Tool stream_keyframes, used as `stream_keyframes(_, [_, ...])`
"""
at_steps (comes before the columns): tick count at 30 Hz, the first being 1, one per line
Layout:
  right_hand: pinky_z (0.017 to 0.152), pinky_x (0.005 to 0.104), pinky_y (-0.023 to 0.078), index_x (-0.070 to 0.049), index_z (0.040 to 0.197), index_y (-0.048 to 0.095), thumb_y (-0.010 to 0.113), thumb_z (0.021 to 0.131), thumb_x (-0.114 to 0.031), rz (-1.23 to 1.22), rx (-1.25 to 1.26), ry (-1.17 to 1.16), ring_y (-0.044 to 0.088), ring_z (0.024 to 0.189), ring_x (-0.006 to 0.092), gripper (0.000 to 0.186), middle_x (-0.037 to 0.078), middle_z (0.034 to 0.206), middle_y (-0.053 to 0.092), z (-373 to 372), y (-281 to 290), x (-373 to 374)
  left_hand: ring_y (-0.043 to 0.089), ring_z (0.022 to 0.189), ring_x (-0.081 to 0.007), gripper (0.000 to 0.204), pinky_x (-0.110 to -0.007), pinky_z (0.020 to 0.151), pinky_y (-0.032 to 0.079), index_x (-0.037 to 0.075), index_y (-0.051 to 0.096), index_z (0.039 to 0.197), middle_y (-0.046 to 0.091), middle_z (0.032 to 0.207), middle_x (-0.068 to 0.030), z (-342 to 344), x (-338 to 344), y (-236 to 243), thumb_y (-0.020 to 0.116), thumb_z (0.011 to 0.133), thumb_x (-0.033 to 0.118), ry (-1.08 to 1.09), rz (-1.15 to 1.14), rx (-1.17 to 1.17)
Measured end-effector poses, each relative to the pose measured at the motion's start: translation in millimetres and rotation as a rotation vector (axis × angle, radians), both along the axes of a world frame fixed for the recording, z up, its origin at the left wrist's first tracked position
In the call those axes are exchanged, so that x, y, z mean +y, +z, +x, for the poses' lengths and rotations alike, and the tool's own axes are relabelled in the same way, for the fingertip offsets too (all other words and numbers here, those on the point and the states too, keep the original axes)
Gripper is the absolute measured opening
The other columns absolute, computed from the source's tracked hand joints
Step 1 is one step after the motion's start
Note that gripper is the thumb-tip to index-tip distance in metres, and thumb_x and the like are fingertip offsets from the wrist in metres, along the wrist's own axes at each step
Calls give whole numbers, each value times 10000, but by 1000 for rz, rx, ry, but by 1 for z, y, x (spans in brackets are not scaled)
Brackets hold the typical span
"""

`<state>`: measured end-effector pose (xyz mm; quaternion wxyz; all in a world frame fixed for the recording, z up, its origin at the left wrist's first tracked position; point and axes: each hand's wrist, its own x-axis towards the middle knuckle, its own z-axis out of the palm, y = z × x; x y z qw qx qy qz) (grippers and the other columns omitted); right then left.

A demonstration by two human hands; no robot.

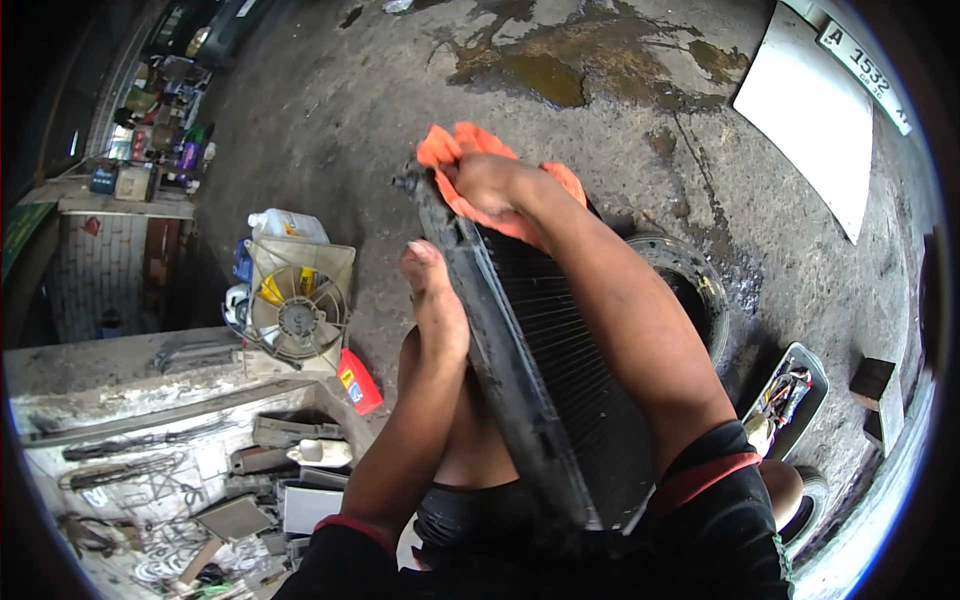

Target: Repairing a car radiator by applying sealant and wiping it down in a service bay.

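Note:
A black car radiator (515,375) leans lengthwise in front of me, its near end at my lap and its far end tilted away. My left hand (438,300) grips its left side tank, with some fingers hidden behind the frame. At the far end, my right hand (490,185) is closed on a bunched orange cloth (560,180) and presses it against the top corner. My right forearm hides part of the finned core.
Left of me stand a radiator fan (298,318), a white jug (290,225) and a red bottle (358,382). To the right are a tyre (705,290) and a tool tray (790,400). A white panel (810,115) lies beyond, near an oily wet patch (540,80).

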<state>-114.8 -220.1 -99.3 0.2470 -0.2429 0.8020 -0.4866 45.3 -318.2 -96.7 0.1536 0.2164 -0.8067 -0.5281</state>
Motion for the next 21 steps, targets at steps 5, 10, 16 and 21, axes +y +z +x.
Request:
stream_keyframes(5, [700,291,493,-43,1138,635,466,934,-148,-171,-488,137,627,854,87,285,27,974,681,51,1,53,380,1217,-266,727,-355,1066,268,-20,270,1361,388,1322,-227,24,31,1,401,977,583,98,120,-34])
stream_keyframes(10, [737,387,544,13,1100,563,591,896,-351,-375,-855,-265,599,760,226,418,111,828,623,80,22,123,416,1226,-282,766,-364,1058,300,-20,294,1383,436,1317,-226,8,14,39,423,959,605,28,6,-120])
stream_keyframes(16, [870,425,466,-77,1195,538,551,848,-585,-1823,-1029,-30,545,975,297,615,81,1041,542,65,-148,158,447,1146,-240,740,-364,1029,323,57,371,1343,510,1177,-124,-49,1,53,412,927,667,-245,-26,-132])
stream_keyframes(21, [930,493,494,-121,1303,500,502,865,-626,-2038,-714,-597,561,1097,317,669,113,1240,574,36,-97,119,384,1288,-271,823,-401,1083,284,85,345,1378,423,1374,-173,-76,-1,73,294,899,752,-328,95,-249])
